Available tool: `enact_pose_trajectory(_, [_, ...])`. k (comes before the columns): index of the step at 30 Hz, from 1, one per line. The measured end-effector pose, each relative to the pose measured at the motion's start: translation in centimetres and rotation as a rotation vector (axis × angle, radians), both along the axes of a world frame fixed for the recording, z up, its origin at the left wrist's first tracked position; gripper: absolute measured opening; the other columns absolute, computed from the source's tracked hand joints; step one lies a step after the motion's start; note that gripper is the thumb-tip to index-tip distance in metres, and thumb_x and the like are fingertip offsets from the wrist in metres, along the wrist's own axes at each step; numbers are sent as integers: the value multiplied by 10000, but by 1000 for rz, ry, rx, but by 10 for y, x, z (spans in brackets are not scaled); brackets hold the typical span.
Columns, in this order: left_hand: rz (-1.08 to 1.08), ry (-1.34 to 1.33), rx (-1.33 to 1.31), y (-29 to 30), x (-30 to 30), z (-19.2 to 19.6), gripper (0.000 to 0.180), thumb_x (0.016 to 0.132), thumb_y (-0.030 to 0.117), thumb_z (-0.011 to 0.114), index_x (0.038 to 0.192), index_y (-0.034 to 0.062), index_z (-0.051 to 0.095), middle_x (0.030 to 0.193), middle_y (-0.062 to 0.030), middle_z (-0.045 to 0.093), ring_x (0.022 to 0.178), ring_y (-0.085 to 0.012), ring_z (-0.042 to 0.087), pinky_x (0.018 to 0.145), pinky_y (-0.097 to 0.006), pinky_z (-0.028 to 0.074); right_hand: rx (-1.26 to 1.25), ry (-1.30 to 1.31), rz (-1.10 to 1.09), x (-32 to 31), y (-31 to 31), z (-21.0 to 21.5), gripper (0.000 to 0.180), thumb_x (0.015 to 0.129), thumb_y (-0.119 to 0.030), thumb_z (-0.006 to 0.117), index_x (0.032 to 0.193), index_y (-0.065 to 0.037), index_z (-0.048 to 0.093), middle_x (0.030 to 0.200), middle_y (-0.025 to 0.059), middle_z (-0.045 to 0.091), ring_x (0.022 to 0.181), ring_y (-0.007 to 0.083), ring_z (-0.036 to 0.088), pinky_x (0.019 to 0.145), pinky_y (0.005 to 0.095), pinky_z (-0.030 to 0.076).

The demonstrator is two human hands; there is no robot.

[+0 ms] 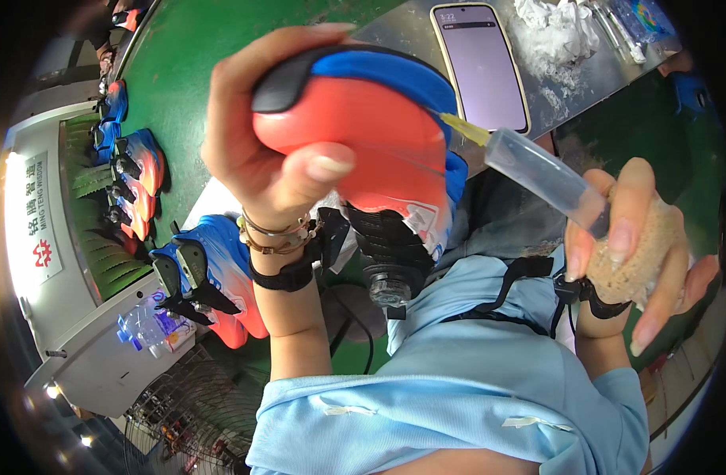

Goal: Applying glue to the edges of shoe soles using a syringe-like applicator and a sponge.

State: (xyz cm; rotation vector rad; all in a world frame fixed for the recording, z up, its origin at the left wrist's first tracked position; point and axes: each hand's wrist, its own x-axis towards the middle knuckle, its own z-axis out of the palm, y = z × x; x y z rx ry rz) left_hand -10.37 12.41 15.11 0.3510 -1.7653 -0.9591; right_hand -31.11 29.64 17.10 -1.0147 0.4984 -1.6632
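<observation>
Up in front of me, my left hand grips a coral, blue and black sneaker, its thumb pressed on the coral part. My right hand holds a clear plastic syringe by its rear end. A beige, speckled, sponge-like pad is also tucked in those fingers. The syringe's yellow tapered tip points at the sneaker's blue edge. Whether tip and shoe touch, I cannot tell. Any liquid in the barrel is hard to make out.
On the grey metal tabletop lie a phone and crumpled white tissue. Similar sneakers line the left side of the green surface. Nearer stand more sneakers and a clear plastic bottle.
</observation>
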Motion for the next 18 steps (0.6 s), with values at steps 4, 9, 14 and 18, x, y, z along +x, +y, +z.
enact_pose_trajectory(4, [130,-20,-39,-9,4,-9,810,776,610,645,1145,-97,504,1051,-197,632,927,-232,628,842,-332,493,45,25,-48,7,1,-14,593,924,-512,360,494,-251,675,918,75,489,626,260,530,591,295,463])
enact_pose_trajectory(9, [235,-24,-63,-16,5,-17,792,852,632,520,1145,-103,499,1090,-228,609,953,-253,619,853,-346,493,57,-6,-48,9,2,-34,619,948,-521,313,559,-220,689,947,123,476,677,267,519,601,293,475])
enact_pose_trajectory(14, [392,-107,-73,-21,8,-20,810,876,672,414,1151,-86,501,1125,-197,599,1011,-245,596,878,-341,488,48,42,-9,6,4,-52,652,955,-514,283,583,-155,679,961,188,468,719,294,529,628,335,498])
enact_pose_trajectory(18, [441,-118,-64,-25,8,-26,765,898,630,403,1158,-83,506,1132,-177,591,1009,-227,585,881,-332,482,47,-3,30,7,8,-63,652,946,-478,287,631,-77,694,1015,283,496,817,338,562,727,404,480])
